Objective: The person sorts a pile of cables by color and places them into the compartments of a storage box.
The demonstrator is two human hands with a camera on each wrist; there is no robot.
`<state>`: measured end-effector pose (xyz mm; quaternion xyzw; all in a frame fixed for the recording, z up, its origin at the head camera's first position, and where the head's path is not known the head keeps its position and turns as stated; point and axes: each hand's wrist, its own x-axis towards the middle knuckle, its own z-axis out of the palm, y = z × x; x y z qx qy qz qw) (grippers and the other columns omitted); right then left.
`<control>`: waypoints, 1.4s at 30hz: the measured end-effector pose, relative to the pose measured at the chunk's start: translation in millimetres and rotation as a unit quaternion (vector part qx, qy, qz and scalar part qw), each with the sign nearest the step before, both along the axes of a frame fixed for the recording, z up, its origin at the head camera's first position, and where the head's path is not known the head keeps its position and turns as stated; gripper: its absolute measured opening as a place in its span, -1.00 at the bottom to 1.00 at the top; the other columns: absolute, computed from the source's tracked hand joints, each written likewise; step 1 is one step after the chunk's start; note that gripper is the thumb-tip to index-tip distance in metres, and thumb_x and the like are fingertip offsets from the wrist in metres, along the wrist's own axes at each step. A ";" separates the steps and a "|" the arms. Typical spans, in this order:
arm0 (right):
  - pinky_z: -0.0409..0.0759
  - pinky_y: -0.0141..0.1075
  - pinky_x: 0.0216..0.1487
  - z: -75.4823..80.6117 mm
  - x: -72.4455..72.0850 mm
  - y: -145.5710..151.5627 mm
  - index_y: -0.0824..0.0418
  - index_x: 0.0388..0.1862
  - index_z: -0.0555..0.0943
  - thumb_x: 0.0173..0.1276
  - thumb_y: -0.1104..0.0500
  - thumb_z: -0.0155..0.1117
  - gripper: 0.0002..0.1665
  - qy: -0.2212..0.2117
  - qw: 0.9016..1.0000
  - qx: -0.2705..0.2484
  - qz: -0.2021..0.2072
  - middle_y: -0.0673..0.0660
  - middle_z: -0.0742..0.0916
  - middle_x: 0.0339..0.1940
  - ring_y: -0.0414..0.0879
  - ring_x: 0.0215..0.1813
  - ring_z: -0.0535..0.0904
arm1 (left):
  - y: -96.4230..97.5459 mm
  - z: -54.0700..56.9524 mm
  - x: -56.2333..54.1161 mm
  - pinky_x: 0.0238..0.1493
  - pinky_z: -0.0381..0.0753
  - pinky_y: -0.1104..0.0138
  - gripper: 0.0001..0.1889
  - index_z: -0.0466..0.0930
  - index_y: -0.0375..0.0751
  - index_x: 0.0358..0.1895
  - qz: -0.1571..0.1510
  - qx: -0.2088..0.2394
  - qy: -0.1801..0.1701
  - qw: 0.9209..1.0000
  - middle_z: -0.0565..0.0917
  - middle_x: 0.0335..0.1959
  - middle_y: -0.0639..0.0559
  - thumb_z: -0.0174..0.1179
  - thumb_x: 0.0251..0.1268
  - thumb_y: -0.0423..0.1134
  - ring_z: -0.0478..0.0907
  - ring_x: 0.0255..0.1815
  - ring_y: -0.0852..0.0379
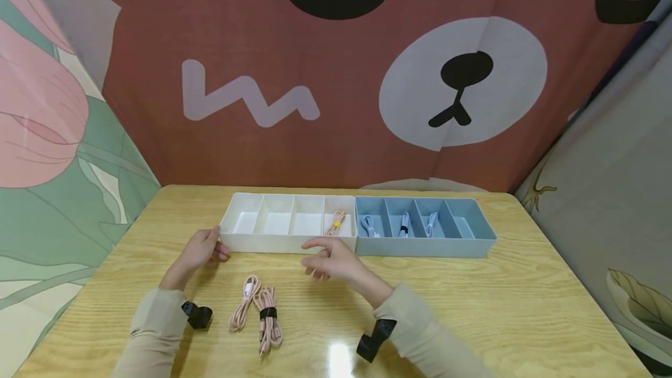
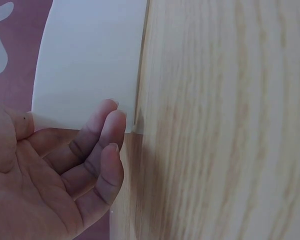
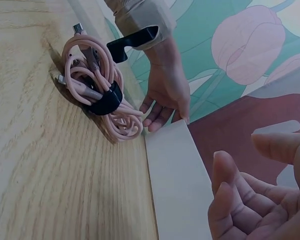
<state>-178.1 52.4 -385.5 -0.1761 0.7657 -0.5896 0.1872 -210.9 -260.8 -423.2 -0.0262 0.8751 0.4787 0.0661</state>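
Observation:
My left hand (image 1: 202, 249) is at the left end of a white divided box (image 1: 283, 243). Its thumb meets the top corner, and loosely bent fingers (image 2: 112, 127) rest against the front corner. Just before the box's right part hovers my right hand (image 1: 333, 258), empty, thumb and index finger apart. A pink cable (image 1: 336, 223) with a yellow tie lies in the rightmost white compartment. On the table between my arms are two bundled pink cables: one (image 1: 245, 303) with a pale plug, the other (image 1: 269, 319) bound by a black strap.
A blue divided box (image 1: 420, 247) adjoins the white one on the right. Its first three compartments each contain a pale cable (image 1: 404, 224). Both boxes stand near the back of the wooden table (image 1: 472, 308), before a printed curtain (image 1: 346, 150). Black wrist cameras (image 1: 375, 340) hang below my sleeves.

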 end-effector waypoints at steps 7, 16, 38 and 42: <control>0.52 -0.13 -0.50 -5.3 5.2 -6.5 0.34 0.05 0.49 0.24 0.22 0.24 -0.59 -0.017 1.000 -0.011 0.016 0.29 0.69 -0.49 0.20 -0.48 0.62 | 0.7 0.1 -0.4 -0.50 0.46 0.23 -0.41 0.35 -0.63 -0.04 0.000 0.002 -0.006 1.000 0.62 -0.53 -0.07 -0.50 0.50 -0.09 0.55 -0.53 0.12; 0.54 -0.13 -0.51 -13.8 10.4 -16.1 0.36 0.08 0.47 0.23 0.21 0.24 -0.55 -0.029 0.999 -0.004 0.029 0.27 0.69 -0.50 0.18 -0.50 0.62 | -0.6 -1.3 0.2 -0.51 0.46 0.22 -0.41 0.40 -0.59 -0.12 -0.002 -0.002 0.000 1.000 0.62 -0.52 -0.08 -0.50 0.50 -0.09 0.55 -0.52 0.12; 0.33 -0.37 -0.66 -35.7 22.0 -43.8 0.35 -0.05 0.56 0.16 0.20 0.31 -0.61 -0.048 0.997 0.035 0.044 0.14 0.64 -0.57 0.11 -0.57 0.61 | -0.5 -0.9 0.1 -0.49 0.46 0.21 -0.40 0.34 -0.64 -0.04 -0.006 0.007 -0.001 1.000 0.63 -0.51 -0.09 -0.50 0.50 -0.09 0.56 -0.51 0.12; 0.34 -0.37 -0.65 -34.0 27.1 -48.7 0.35 -0.09 0.57 0.13 0.27 0.33 -0.65 -0.057 0.998 0.026 0.031 0.06 0.61 -0.56 0.17 -0.55 0.60 | -0.6 -0.7 0.3 -0.49 0.45 0.22 -0.40 0.34 -0.65 -0.03 -0.006 0.004 -0.003 1.000 0.63 -0.51 -0.09 -0.50 0.50 -0.08 0.56 -0.51 0.13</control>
